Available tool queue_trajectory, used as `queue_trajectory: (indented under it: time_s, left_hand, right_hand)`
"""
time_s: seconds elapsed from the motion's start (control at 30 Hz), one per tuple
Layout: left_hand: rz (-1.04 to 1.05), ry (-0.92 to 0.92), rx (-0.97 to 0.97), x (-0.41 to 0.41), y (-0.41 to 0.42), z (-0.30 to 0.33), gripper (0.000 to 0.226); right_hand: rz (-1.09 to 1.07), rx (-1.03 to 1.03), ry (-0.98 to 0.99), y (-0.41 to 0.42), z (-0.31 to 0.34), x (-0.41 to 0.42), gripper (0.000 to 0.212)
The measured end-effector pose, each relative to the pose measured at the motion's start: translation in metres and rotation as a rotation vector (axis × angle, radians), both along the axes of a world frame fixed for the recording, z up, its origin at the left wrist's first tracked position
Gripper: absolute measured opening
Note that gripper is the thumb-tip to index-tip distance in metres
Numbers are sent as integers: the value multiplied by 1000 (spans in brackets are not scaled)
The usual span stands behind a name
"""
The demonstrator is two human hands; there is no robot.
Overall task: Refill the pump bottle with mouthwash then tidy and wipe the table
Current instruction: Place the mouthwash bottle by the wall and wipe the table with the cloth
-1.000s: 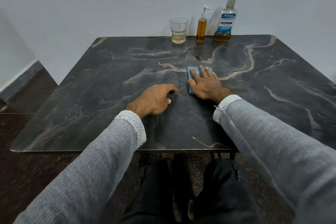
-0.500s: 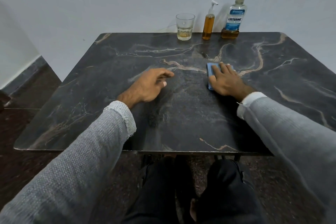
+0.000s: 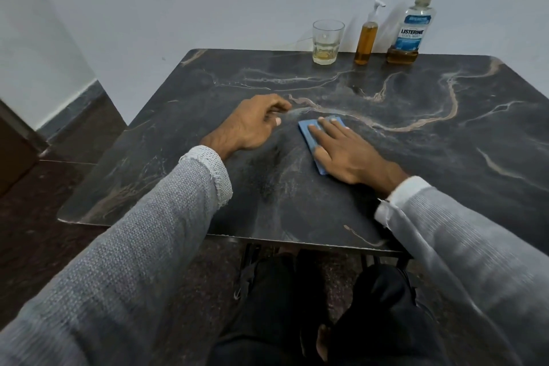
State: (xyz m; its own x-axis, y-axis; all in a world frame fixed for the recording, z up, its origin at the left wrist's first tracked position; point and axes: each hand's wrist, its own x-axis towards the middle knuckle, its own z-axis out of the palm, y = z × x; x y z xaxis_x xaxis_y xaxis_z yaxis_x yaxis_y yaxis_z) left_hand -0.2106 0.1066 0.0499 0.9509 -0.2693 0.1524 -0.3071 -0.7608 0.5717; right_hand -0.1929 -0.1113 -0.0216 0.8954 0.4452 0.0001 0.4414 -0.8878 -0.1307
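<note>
dark marble table bears glass, pump bottle, mouthwash bottle, blue cloth.

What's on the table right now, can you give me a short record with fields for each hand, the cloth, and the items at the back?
right hand: flat, fingers straight, pressing the cloth
cloth: blue, folded, lying on the table near the middle
left hand: resting on the table beside the cloth, fingers loosely curled, holding nothing
back edge, left to right: glass, pump bottle, mouthwash bottle
glass: a little yellowish liquid at the bottom
</note>
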Motion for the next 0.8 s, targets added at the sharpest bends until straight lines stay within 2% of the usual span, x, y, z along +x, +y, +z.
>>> queue_trajectory:
  time_s: [0.1, 0.23, 0.4, 0.57, 0.8]
  left_hand:
    - [7, 5, -20, -2, 4, -2, 35]
    - [26, 8, -41, -2, 12, -6, 35]
    - [41, 0, -65, 0, 15, -10, 35]
    - [50, -10, -96, 2, 18, -10, 35]
    - [85, 11, -125, 10, 21, -11, 36]
  right_hand:
    - [-84, 25, -11, -18, 1, -4, 60]
    - [-190, 38, 2, -1, 4, 21, 60]
    - [-73, -25, 43, 38, 9, 32, 59]
    - [93, -2, 27, 58, 2, -14, 58]
    - [128, -3, -66, 100, 0, -12, 54]
